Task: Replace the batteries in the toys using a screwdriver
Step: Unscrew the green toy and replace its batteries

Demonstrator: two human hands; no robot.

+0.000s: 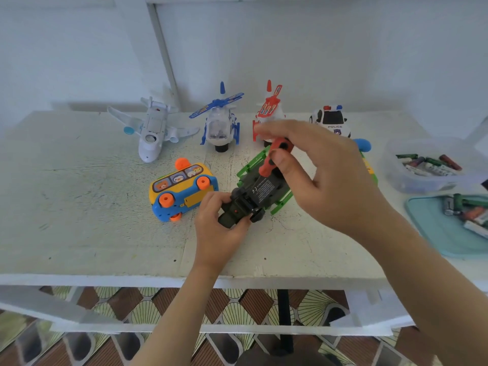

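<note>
White scuffed table point(79, 220) carries the upturned dark toy point(260, 192) at its middle. My left hand point(219, 231) grips the toy's near end, and my right hand point(317, 175) pinches the red screwdriver point(272, 159) over its underside. I'd seat the tip squarely, press down, turn slowly.

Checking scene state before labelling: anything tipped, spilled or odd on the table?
The yellow and blue bus lies tipped on its side, wheels and underside toward the camera, while the blue helicopter and police car stand upright. The dark green toy is belly-up too, held by the left hand under the right hand's red screwdriver.
</note>
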